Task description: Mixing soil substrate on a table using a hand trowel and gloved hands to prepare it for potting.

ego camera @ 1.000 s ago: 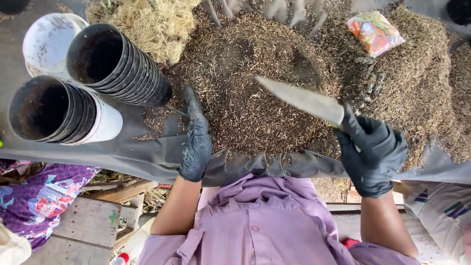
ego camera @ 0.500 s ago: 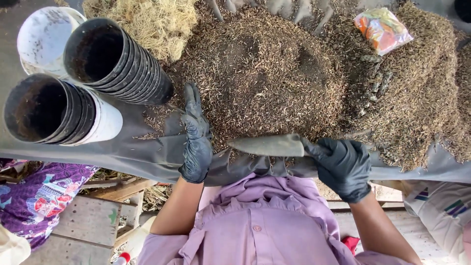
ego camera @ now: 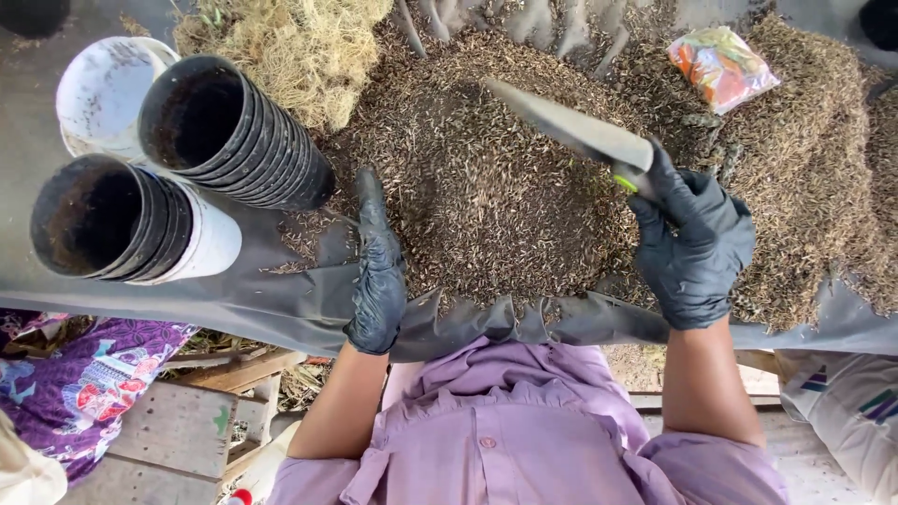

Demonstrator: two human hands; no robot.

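One trowel (ego camera: 571, 126): stiff, light metal blade, likely slick; right hand (ego camera: 692, 248) closed round its handle. Left hand (ego camera: 377, 271) flat, empty, on loose husk heap (ego camera: 486, 196).

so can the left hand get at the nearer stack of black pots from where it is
Probably yes. The left hand lies flat at the edge of the husk pile, holding nothing, and only bare grey sheet separates it from the nearer stack of black pots lying on its side. The right hand is busy with the trowel.
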